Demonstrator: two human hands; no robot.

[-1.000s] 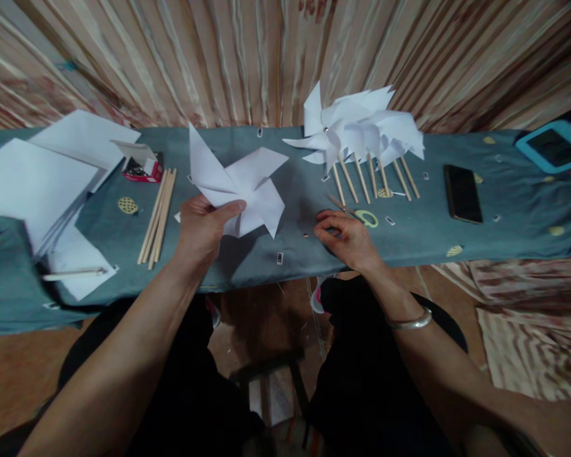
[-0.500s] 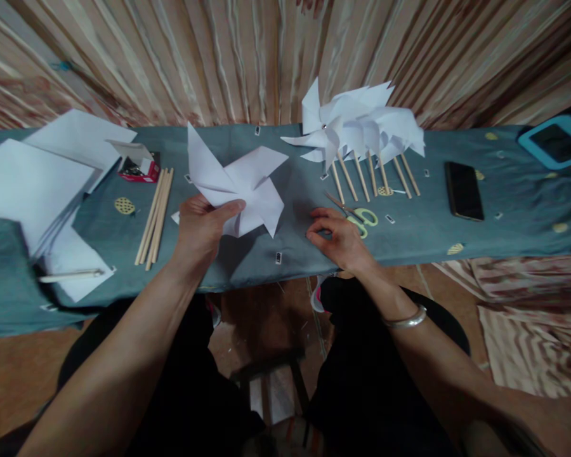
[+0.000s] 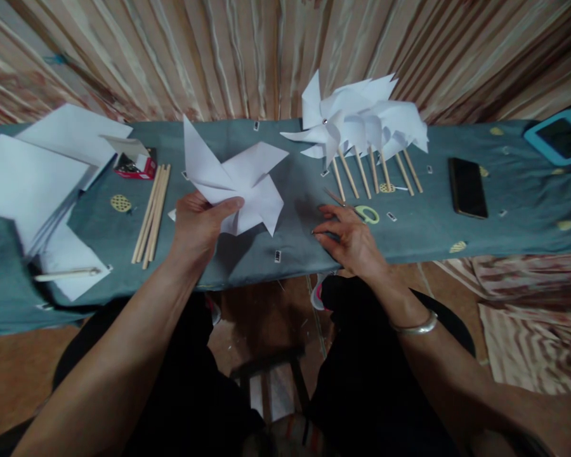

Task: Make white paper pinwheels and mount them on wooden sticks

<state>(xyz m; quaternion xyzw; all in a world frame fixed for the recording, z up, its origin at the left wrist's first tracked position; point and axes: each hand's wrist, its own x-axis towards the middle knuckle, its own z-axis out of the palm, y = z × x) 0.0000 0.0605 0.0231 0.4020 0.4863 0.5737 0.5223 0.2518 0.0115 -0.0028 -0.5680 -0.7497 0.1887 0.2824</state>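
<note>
My left hand [image 3: 202,222] grips a white paper pinwheel [image 3: 252,190] above the cloth, thumb on its front near the folded centre, other fingers behind it. No stick shows on this pinwheel. To its right, my right hand [image 3: 345,235] is low over the cloth with thumb and forefinger pinched together. A tiny dark speck shows at their tips, too small to name. Partly under that hand lie scissors [image 3: 367,214] with light green handles. Behind them, several finished pinwheels [image 3: 361,124] lie overlapping on wooden sticks, the front one with a shiny pin at its centre.
Several loose wooden sticks [image 3: 153,216] lie left of my left hand, beside an open red box [image 3: 140,166] of small dark pieces. White paper sheets [image 3: 33,171] cover the left end. A phone [image 3: 467,188] and a blue-framed device [image 3: 559,136] lie at right.
My right hand has shifted slightly right, covering more of the scissors, its fingers drawn into a pinch. The left hand holds the pinwheel almost as before. The view has moved a little.
</note>
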